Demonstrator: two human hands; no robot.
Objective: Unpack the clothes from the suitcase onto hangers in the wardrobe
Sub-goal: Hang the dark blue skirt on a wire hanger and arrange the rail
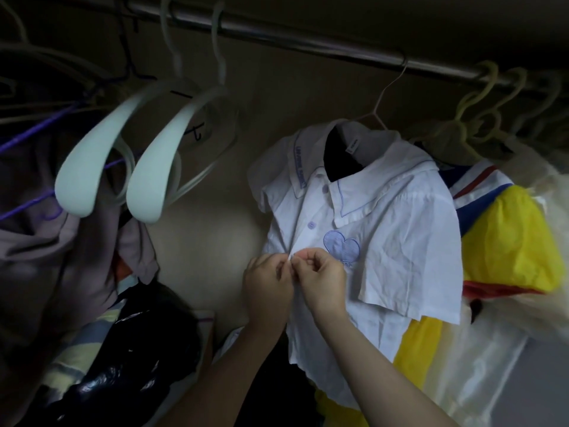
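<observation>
A white short-sleeved shirt [400,229] with a blue heart patch and lilac buttons hangs on a thin wire hanger [381,100] from the wardrobe rail [308,44]. My left hand [266,285] and my right hand [323,278] meet at the shirt's front placket, just below the second button, each pinching one edge of the cloth. Their fingertips touch, and the button between them is hidden. Two empty pale green hangers [117,155] hang on the rail to the left of the shirt. No suitcase is in view.
A yellow, red and blue garment [505,241] under a clear plastic cover hangs right of the shirt, with pale yellow hangers [474,103] above it. Grey clothing [46,241] on purple hangers fills the left. A shiny black bag [129,365] lies low on the left.
</observation>
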